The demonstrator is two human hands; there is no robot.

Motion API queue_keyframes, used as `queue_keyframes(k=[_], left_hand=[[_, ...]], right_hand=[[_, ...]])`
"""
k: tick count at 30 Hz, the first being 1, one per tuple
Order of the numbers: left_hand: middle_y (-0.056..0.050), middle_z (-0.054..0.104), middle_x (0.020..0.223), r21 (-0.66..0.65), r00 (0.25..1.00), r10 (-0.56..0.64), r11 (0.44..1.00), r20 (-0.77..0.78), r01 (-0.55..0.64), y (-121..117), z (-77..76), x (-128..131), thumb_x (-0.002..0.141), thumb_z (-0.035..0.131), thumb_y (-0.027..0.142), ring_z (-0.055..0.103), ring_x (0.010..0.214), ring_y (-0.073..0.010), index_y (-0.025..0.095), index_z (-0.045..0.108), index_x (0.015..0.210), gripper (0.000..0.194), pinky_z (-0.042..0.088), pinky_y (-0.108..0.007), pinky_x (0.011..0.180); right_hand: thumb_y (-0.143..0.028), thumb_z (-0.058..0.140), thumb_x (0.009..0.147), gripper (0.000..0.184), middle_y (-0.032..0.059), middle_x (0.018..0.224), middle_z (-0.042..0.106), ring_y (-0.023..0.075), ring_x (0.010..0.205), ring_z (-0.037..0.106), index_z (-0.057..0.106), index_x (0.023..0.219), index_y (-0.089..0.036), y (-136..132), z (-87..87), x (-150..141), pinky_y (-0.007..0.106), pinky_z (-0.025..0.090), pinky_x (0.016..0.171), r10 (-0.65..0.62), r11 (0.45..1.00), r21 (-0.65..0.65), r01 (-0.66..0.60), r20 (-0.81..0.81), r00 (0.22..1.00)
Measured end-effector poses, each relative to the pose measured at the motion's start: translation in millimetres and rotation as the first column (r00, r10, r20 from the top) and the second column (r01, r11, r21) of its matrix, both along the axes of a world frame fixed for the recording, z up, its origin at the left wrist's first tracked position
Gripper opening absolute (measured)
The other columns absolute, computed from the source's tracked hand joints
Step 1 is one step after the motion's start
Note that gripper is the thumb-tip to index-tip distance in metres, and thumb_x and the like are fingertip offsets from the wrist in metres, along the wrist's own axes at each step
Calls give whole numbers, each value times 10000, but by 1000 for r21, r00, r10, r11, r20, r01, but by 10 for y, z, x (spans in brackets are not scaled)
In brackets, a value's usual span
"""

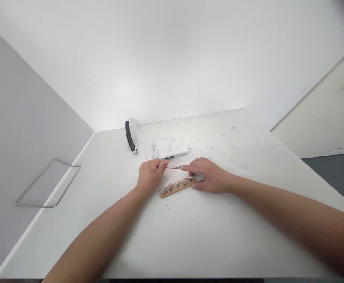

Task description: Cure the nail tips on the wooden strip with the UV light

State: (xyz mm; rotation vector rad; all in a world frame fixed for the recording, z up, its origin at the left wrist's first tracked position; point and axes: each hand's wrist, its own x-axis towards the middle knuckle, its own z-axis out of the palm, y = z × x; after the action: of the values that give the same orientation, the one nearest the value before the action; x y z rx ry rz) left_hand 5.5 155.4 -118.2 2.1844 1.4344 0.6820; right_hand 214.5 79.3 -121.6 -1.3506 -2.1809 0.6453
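- Two bare hands work close together over the white tabletop (225, 232), near its middle.
- Left hand (150, 175): fingers pressed together, pinching one end of a thin pink rod (172, 168); the rod lies roughly level, just above the tabletop.
- Right hand (210, 177): index fingertip (182, 168) stretched out, touching the rod's far end; other fingers sit over a gray block (200, 177); cannot tell if they grip it.
- Wooden strip (176, 188) lies on the tabletop just below the rod, right end under the right hand, with a row of metal balls (177, 184) along it.
- Best handling: pinch close to the rod's end, keep it level, and steady both wrists so the thin tip does not slip off the fingertip.
- Further back: white power strip (174, 154), white cable (152, 144), and a white round object with a dark band (130, 135) by the wall.
- Dark specks (219, 137) are scattered on the tabletop.
- Wire frame (48, 183) hangs on the gray side panel.
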Motion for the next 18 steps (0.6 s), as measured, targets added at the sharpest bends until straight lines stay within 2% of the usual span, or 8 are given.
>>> queue_keyframes(k=[18], left_hand=[[37,277,467,-36,999,29,999,40,-27,-6,10,-36,777,361,501,281,477,-80,165,320,489,445,208,-225,461]], right_hand=[[-192,578,663,559,8,876,621,165,873,540,471,1210,-242,11,-42,1,378,347,907,14,1000,18,-15,14,1000]])
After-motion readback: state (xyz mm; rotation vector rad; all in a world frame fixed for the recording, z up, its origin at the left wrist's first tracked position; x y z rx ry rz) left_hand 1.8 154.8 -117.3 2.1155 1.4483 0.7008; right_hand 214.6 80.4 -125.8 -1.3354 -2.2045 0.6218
